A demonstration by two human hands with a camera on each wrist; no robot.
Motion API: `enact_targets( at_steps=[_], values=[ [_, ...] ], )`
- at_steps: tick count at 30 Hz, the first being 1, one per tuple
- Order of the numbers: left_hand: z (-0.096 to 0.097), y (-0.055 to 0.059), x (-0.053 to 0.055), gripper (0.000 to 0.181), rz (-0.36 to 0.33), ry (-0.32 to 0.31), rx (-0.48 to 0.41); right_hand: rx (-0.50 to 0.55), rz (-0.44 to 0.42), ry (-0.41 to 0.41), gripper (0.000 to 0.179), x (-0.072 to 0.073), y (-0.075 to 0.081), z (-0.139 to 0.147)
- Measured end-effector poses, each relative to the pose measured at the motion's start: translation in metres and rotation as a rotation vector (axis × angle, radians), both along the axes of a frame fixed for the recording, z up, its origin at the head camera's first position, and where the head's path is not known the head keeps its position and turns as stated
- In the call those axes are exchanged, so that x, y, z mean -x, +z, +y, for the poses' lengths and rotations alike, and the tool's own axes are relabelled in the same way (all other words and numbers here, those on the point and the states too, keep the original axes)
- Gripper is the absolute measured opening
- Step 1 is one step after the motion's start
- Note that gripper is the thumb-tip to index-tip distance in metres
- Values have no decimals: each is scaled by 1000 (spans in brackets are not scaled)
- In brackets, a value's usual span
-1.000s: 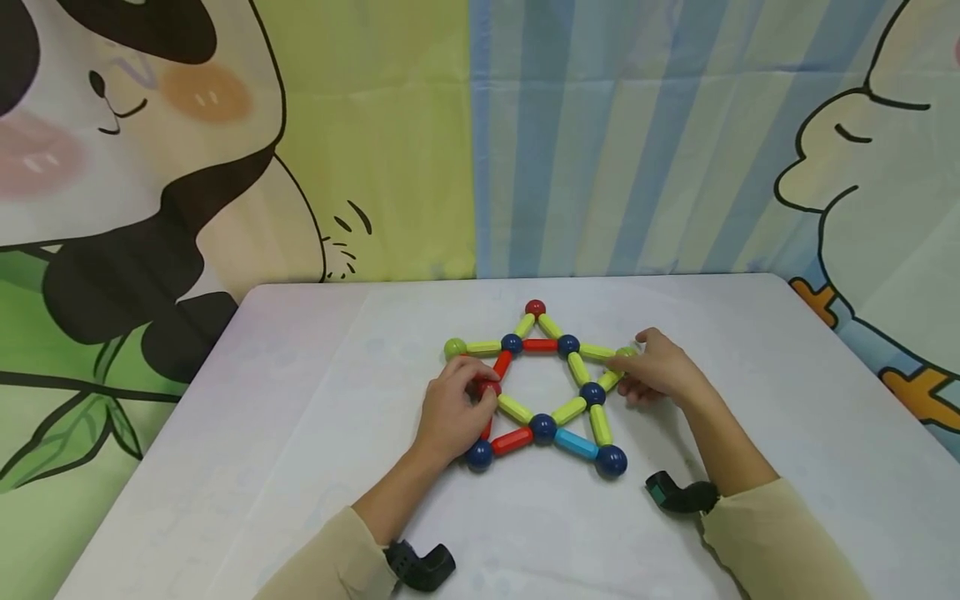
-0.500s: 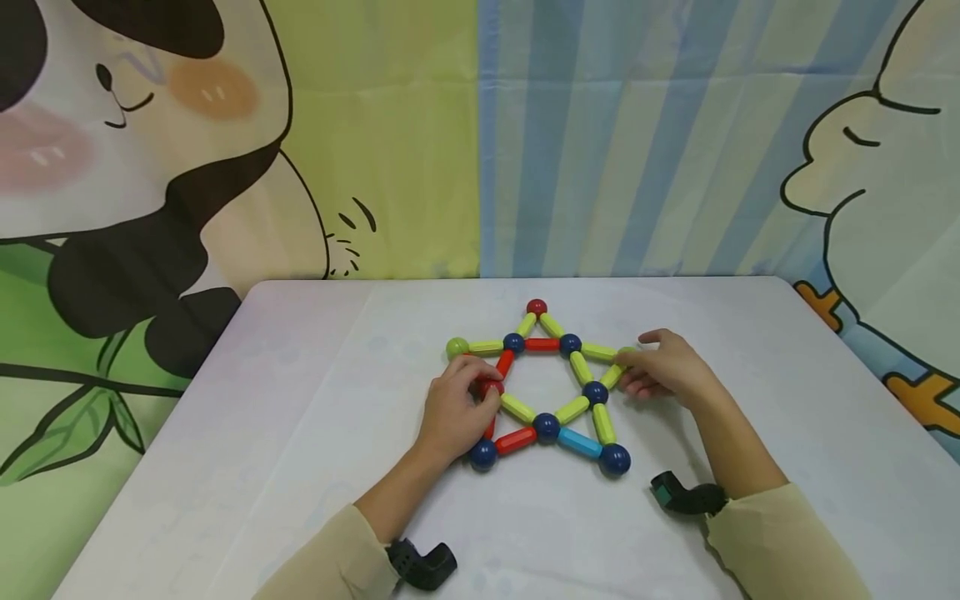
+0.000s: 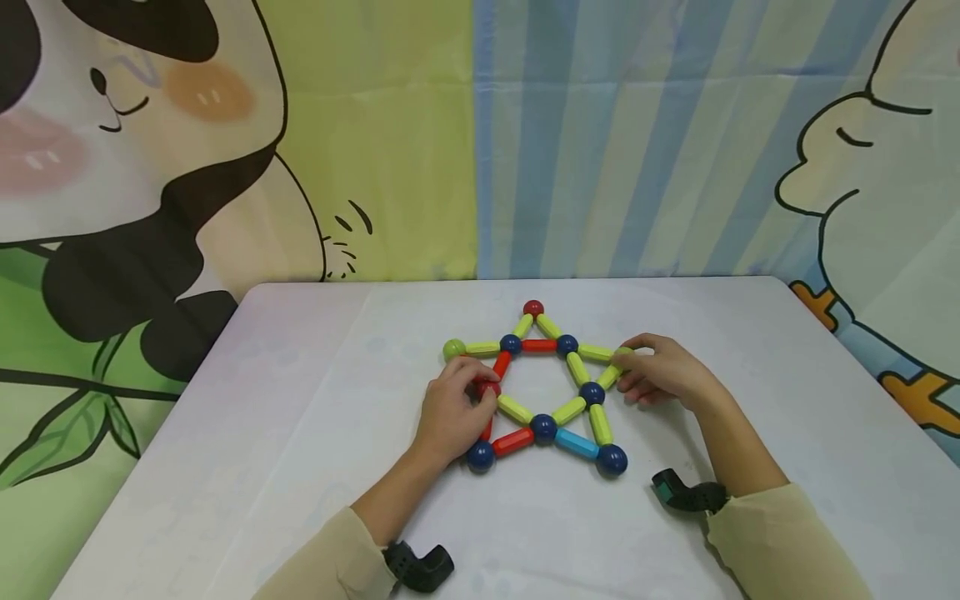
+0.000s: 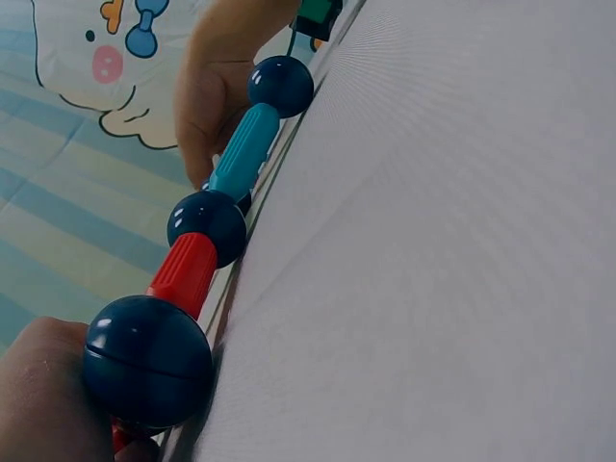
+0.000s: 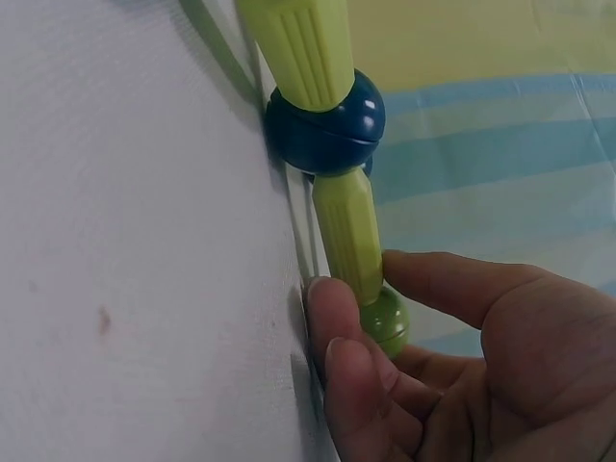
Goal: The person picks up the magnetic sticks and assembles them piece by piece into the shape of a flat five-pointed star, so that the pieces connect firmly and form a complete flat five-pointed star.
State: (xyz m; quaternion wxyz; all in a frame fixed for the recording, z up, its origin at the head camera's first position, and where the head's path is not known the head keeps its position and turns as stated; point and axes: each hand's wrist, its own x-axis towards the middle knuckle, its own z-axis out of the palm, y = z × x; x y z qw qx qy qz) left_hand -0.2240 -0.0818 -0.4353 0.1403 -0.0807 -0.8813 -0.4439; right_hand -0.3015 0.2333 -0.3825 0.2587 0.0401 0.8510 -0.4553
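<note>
A flat star of magnetic balls and sticks lies on the table, its inner ring made of red sticks [image 3: 539, 346] and yellow-green sticks [image 3: 570, 410]. My left hand [image 3: 452, 408] grips a red ball [image 3: 491, 388] at the ring's left side, its fingers and thumb bent over it. At the right tip, my right hand [image 3: 666, 372] pinches a green ball [image 5: 389, 325] at the end of a yellow-green stick [image 5: 348, 236], thumb on one side and fingers on the other. In the left wrist view, a dark blue ball [image 4: 146, 361] is beside the left hand.
A red ball [image 3: 533, 309] forms the far tip and a green ball [image 3: 453, 349] the left one. A blue stick [image 3: 577, 444] leads to the near right dark blue ball [image 3: 611, 460]. The white-covered table [image 3: 300, 500] ends at a printed cloth backdrop [image 3: 600, 133].
My right hand has shifted slightly, its fingers now covering more of the green ball. The left hand stays on the red ball, and the star keeps its shape.
</note>
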Motion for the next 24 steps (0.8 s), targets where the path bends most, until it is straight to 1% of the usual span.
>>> enact_targets(
  at_steps=[4,7,11,14,18,21,24],
  values=[
    [-4,4,-2,14,11,-8,30,-16,3,30,62,0,0,-1],
    [-10,10,-2,15,43,-26,103,-47,29,60,64,1,3,-3],
    [-20,16,-1,19,78,-63,237,-88,68,88,67,1,8,-3],
    [-31,17,1,26,55,-101,285,-118,91,101,70,-1,10,-1],
    [-53,24,2,33,-18,-147,297,-179,135,105,71,-5,9,3],
    [-73,33,2,35,-59,-144,348,-242,195,117,70,-8,6,9],
    [-95,38,5,38,-64,-119,450,-312,297,150,67,-10,1,17]
  ],
)
